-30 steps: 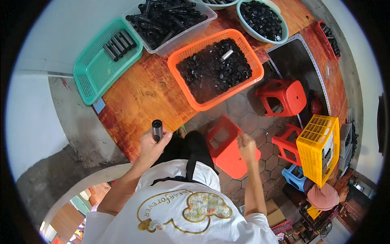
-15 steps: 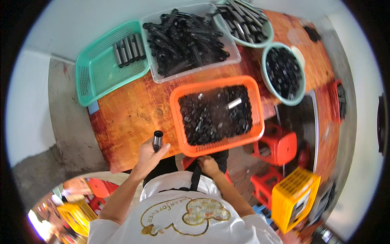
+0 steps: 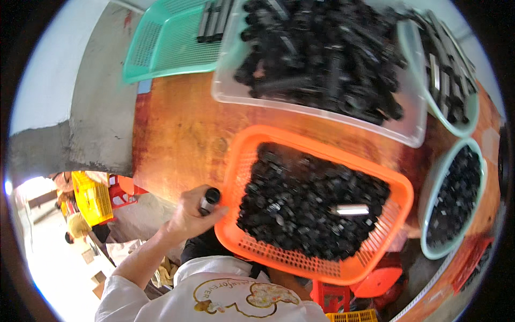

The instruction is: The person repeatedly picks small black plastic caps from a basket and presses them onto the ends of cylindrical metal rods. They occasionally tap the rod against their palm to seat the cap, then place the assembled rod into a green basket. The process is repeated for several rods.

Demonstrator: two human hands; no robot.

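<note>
My left hand is closed round a short black tube, its open round end pointing up. It is beside the left side of an orange plastic basket, with the fingertips close to the rim. Many small black pieces fill the basket, and a shiny silver-and-black tube-like piece lies on top of them. Below the basket's near edge a bit of my right forearm shows, while the basket hides that hand.
Behind the orange basket, a clear bin holds many black tubes. A green basket with several tubes is at the far left. Two pale green basins hold tubes and small black parts. Red stools are under the wooden table.
The view has turned and come closer, so the bins look larger and the orange basket lies lower right. My right hand has gone out of sight. The left hand still holds the tube.
</note>
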